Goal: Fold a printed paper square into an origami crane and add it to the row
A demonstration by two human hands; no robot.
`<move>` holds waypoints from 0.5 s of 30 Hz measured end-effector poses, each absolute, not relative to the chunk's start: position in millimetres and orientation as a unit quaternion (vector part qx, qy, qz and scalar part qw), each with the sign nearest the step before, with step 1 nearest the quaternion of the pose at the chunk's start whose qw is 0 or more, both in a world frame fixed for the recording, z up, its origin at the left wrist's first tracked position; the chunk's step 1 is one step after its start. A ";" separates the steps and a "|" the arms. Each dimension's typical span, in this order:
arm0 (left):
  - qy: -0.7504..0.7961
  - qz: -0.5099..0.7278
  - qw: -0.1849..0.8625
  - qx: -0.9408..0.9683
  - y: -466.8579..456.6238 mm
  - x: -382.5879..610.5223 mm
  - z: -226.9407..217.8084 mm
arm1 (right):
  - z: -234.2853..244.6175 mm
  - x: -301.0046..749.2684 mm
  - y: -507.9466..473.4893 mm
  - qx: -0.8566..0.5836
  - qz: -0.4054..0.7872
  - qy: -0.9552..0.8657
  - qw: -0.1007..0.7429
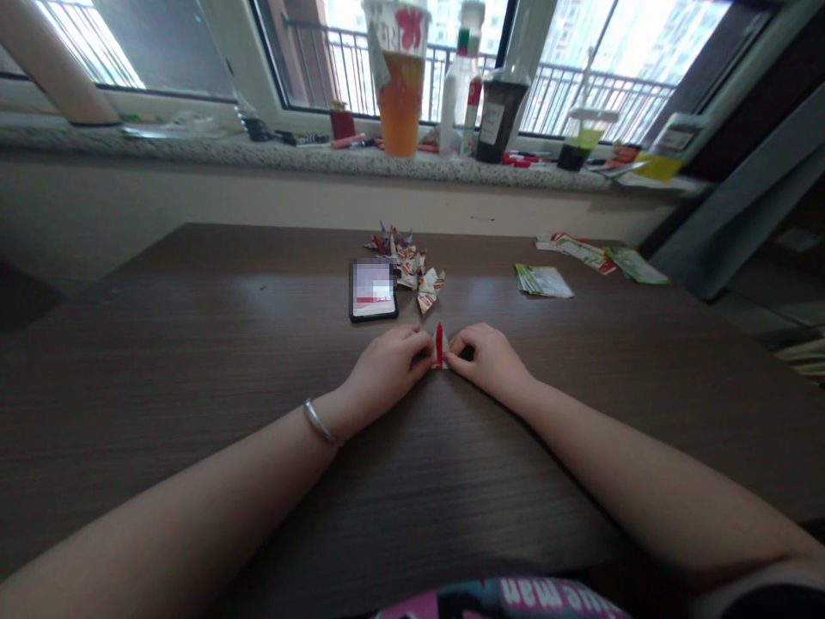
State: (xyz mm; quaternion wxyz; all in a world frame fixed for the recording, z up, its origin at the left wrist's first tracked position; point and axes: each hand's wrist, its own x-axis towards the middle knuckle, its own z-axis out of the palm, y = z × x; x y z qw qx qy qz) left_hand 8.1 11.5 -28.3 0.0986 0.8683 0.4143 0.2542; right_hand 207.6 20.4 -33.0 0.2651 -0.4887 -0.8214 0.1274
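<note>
Between my two hands a small piece of folded paper [440, 346], white with a red stripe down its middle and a pointed top, is held at the table surface. My left hand [394, 361] pinches its left edge, a silver bangle on the wrist. On the opposite side, my right hand [488, 359] grips the right edge between thumb and fingertip. Just beyond the hands lies a cluster of folded paper figures [407, 262] in white, red and purple. A phone [374, 291] with its screen lit is left of them.
Several flat paper strips [583, 252] and a small stack of papers [543, 281] lie at the table's far right. Along the stone windowsill [258, 159] stand a tall cup of orange drink [400, 103], bottles [496, 116] and small clutter. A grey curtain [741, 189] hangs at right.
</note>
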 end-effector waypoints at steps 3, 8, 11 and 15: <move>0.416 0.249 0.073 0.871 12.0 6.6 -30.3 | -32.2 207.8 19.8 -0.503 0.117 -0.815 0.262; 0.405 0.231 0.040 0.884 12.0 6.1 -29.9 | -31.1 207.8 18.3 -0.506 0.105 -0.817 0.257; 0.401 0.214 0.025 0.890 10.8 7.3 -27.7 | -30.4 207.8 17.5 -0.486 0.096 -0.832 0.250; 0.398 0.215 0.003 0.892 9.2 8.0 -26.4 | -27.4 207.7 15.0 -0.478 0.081 -0.843 0.232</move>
